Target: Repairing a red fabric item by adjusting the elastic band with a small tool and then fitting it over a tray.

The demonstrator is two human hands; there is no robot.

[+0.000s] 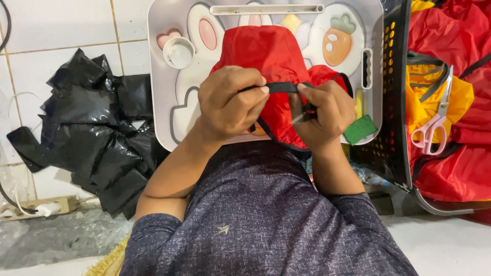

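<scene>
Red nylon fabric pouch with black edging is lying bunched on a pale grey plastic lap tray printed with rabbit and carrot shapes, directly in front of the person's chest. Beside the tray on one side, a crumpled black plastic bag is spreading over the white tiled floor, and on the other side a black perforated plastic basket is standing against a heap of red and yellow fabric, with pink-handled scissors resting on that heap. Over the pouch, the left hand is curling closed, pinching one end of a flat black strap between thumb and forefinger. The right hand is gripping the strap's other end just beside it, so the strap is running taut between the two hands. A small white round cup is sitting in the tray's corner, and a green rectangular sponge-like block is lying near the right hand.
</scene>
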